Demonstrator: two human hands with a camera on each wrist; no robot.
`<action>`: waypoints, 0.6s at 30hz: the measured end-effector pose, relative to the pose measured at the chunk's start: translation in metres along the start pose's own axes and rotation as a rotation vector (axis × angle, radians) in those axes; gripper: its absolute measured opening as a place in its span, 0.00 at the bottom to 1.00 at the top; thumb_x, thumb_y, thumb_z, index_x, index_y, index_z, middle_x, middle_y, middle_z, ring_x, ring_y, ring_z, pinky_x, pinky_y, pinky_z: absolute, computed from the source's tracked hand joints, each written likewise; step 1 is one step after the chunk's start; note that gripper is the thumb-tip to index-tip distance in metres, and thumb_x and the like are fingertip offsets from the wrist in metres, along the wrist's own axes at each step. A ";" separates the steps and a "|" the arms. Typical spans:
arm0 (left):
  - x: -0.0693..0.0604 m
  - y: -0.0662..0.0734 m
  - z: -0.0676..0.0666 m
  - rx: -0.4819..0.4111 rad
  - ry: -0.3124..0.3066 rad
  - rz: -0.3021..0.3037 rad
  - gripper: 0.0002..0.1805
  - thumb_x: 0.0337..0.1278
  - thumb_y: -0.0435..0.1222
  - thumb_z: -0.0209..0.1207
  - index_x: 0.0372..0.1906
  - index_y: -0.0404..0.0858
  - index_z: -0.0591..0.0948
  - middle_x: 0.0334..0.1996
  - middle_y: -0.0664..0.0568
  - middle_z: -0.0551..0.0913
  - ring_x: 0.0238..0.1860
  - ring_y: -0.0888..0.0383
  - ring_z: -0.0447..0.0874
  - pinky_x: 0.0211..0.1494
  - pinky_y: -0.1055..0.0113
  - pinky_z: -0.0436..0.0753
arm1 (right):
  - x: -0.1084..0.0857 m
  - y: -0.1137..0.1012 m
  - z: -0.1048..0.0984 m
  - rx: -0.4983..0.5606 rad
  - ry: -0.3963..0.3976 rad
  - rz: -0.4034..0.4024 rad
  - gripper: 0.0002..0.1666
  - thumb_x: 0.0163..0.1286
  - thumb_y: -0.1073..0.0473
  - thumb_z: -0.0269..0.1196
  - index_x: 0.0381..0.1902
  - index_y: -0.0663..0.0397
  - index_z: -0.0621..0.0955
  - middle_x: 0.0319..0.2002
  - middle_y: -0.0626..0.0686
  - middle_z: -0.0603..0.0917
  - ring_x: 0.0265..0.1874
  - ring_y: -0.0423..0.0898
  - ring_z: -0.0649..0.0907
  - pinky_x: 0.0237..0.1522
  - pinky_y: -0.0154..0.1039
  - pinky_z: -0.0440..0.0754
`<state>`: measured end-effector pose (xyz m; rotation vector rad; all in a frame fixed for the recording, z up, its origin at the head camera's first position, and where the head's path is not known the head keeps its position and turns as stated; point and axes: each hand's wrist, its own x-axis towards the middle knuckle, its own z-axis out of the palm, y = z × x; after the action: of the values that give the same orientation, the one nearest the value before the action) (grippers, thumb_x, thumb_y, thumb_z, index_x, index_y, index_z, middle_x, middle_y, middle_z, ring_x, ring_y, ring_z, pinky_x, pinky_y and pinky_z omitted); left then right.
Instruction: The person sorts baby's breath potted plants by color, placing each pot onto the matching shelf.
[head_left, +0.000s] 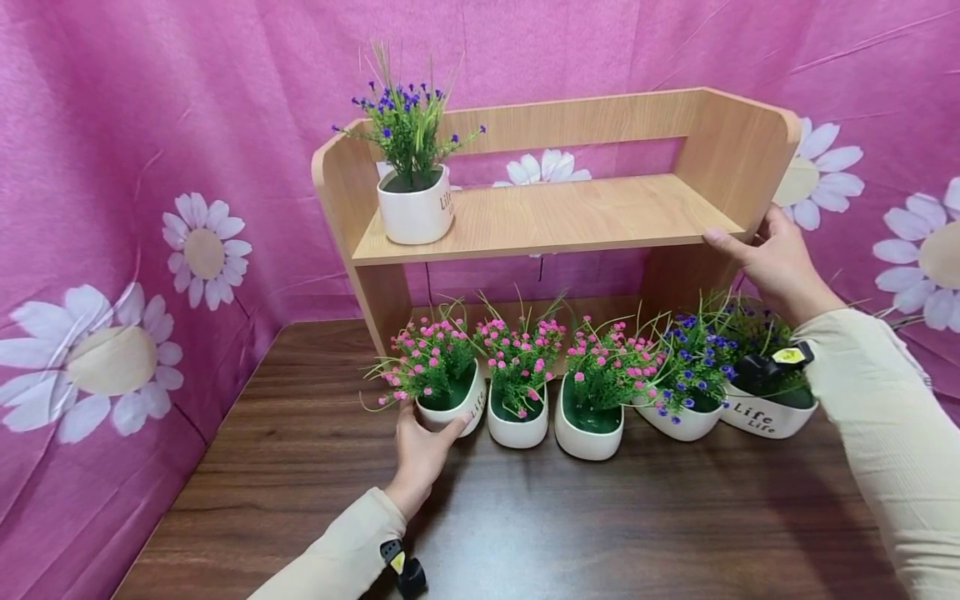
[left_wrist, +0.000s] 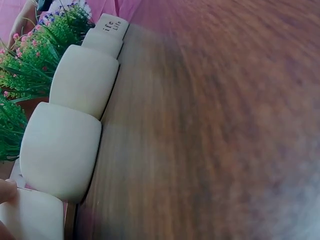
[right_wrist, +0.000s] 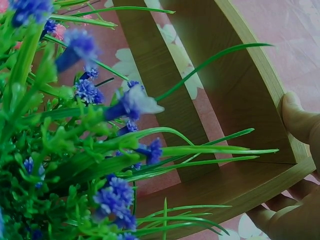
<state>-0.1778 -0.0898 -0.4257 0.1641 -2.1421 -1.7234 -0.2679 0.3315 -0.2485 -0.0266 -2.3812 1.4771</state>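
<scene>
My left hand (head_left: pixel 418 457) grips a white pot (head_left: pixel 459 408) of pink artificial flowers at the left end of a row on the table, thumb on its front and fingers at its left side. Only fingertips (left_wrist: pixel 7 191) of that hand show in the left wrist view. At the right end of a wooden two-tier shelf (head_left: pixel 562 212), my right hand (head_left: pixel 783 265) holds the side panel (right_wrist: pixel 240 75) near the upper board. One white pot (head_left: pixel 416 212) with purple flowers stands upright on the upper board's left end.
Beside the held pot stand two more pink-flowered pots (head_left: pixel 588 433), a purple-flowered pot (head_left: pixel 686 423) and a pot lettered "Life" (head_left: pixel 768 417). They line the shelf's front on the dark wooden table (head_left: pixel 300 467). A pink curtain (head_left: pixel 225 100) with daisies hangs behind.
</scene>
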 end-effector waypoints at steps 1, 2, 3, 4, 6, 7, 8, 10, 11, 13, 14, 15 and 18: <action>0.001 0.000 0.000 -0.008 0.000 0.004 0.43 0.34 0.31 0.75 0.61 0.28 0.68 0.56 0.38 0.76 0.60 0.47 0.70 0.68 0.56 0.65 | 0.000 0.000 0.000 0.002 -0.002 0.002 0.44 0.67 0.51 0.62 0.74 0.46 0.54 0.69 0.56 0.63 0.64 0.43 0.67 0.66 0.29 0.64; 0.002 0.000 -0.001 -0.015 0.001 0.006 0.43 0.34 0.31 0.75 0.61 0.28 0.68 0.56 0.38 0.76 0.60 0.47 0.70 0.68 0.56 0.65 | 0.000 0.000 0.000 0.002 -0.003 0.003 0.44 0.67 0.51 0.62 0.75 0.46 0.54 0.69 0.56 0.62 0.64 0.43 0.66 0.67 0.30 0.63; 0.003 0.001 -0.001 -0.017 0.003 0.009 0.43 0.34 0.31 0.75 0.61 0.28 0.68 0.55 0.38 0.76 0.60 0.47 0.71 0.68 0.57 0.65 | 0.000 0.000 0.000 0.003 -0.004 0.003 0.44 0.67 0.51 0.62 0.75 0.45 0.54 0.69 0.57 0.62 0.64 0.43 0.66 0.67 0.31 0.63; 0.005 0.001 -0.001 -0.018 0.005 0.010 0.43 0.34 0.31 0.75 0.61 0.28 0.68 0.55 0.38 0.76 0.60 0.47 0.71 0.67 0.57 0.65 | 0.000 0.000 0.000 0.004 -0.005 0.002 0.44 0.67 0.51 0.62 0.75 0.45 0.54 0.69 0.57 0.62 0.64 0.43 0.66 0.68 0.32 0.63; 0.008 0.002 -0.001 -0.025 0.015 0.010 0.42 0.34 0.31 0.75 0.61 0.28 0.68 0.55 0.38 0.76 0.59 0.47 0.71 0.67 0.57 0.65 | 0.000 -0.001 0.000 0.006 -0.004 0.001 0.44 0.67 0.51 0.62 0.74 0.45 0.54 0.69 0.57 0.62 0.64 0.43 0.66 0.66 0.30 0.64; 0.009 0.003 -0.001 -0.028 0.020 0.008 0.42 0.34 0.31 0.75 0.61 0.28 0.68 0.55 0.38 0.76 0.59 0.47 0.71 0.68 0.57 0.65 | 0.000 -0.001 0.000 0.009 -0.003 -0.001 0.43 0.67 0.51 0.62 0.74 0.45 0.54 0.69 0.56 0.62 0.64 0.43 0.66 0.65 0.28 0.64; 0.011 0.004 0.000 -0.036 0.024 0.005 0.42 0.34 0.30 0.75 0.61 0.29 0.68 0.55 0.38 0.76 0.60 0.47 0.71 0.68 0.58 0.65 | 0.000 -0.001 0.000 0.011 -0.002 -0.003 0.43 0.67 0.52 0.62 0.74 0.46 0.54 0.68 0.56 0.63 0.64 0.43 0.67 0.64 0.27 0.65; 0.015 0.005 0.001 -0.048 0.033 0.000 0.42 0.35 0.30 0.74 0.62 0.29 0.68 0.56 0.38 0.75 0.60 0.47 0.70 0.69 0.58 0.64 | 0.000 0.000 0.000 0.012 0.000 -0.004 0.43 0.67 0.52 0.62 0.74 0.45 0.55 0.68 0.56 0.63 0.63 0.43 0.67 0.62 0.24 0.66; 0.018 0.006 0.002 -0.051 0.040 -0.002 0.43 0.35 0.30 0.74 0.62 0.28 0.67 0.57 0.37 0.75 0.61 0.47 0.69 0.69 0.57 0.63 | 0.000 0.000 0.000 0.012 0.000 -0.004 0.43 0.67 0.52 0.62 0.74 0.45 0.55 0.68 0.56 0.63 0.63 0.43 0.67 0.61 0.24 0.66; 0.023 0.008 0.004 -0.052 0.053 -0.007 0.43 0.36 0.31 0.74 0.63 0.28 0.67 0.57 0.37 0.74 0.61 0.46 0.69 0.69 0.56 0.64 | 0.001 0.000 0.000 0.013 0.002 -0.007 0.43 0.67 0.52 0.62 0.74 0.45 0.55 0.68 0.56 0.64 0.63 0.43 0.67 0.61 0.24 0.67; 0.026 0.009 0.005 -0.045 0.062 -0.010 0.43 0.36 0.32 0.74 0.63 0.28 0.67 0.57 0.37 0.75 0.61 0.46 0.70 0.69 0.56 0.64 | 0.001 0.000 0.000 0.012 0.003 -0.007 0.43 0.67 0.52 0.62 0.74 0.45 0.55 0.68 0.56 0.64 0.63 0.43 0.67 0.61 0.24 0.67; 0.028 0.010 0.007 -0.039 0.070 -0.011 0.43 0.37 0.32 0.74 0.63 0.28 0.67 0.57 0.36 0.75 0.61 0.46 0.70 0.69 0.56 0.64 | 0.001 0.000 0.000 0.012 0.002 -0.007 0.43 0.67 0.52 0.62 0.74 0.45 0.55 0.68 0.55 0.64 0.63 0.43 0.67 0.61 0.24 0.67; 0.037 0.013 0.012 -0.027 0.096 -0.008 0.43 0.37 0.33 0.74 0.63 0.28 0.67 0.57 0.37 0.75 0.61 0.46 0.70 0.69 0.56 0.65 | 0.001 0.001 0.000 0.013 0.006 -0.011 0.42 0.67 0.52 0.62 0.74 0.46 0.56 0.67 0.55 0.64 0.63 0.43 0.67 0.59 0.23 0.68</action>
<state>-0.2144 -0.0878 -0.4068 0.2438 -2.0510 -1.7126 -0.2687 0.3321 -0.2496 -0.0144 -2.3631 1.4856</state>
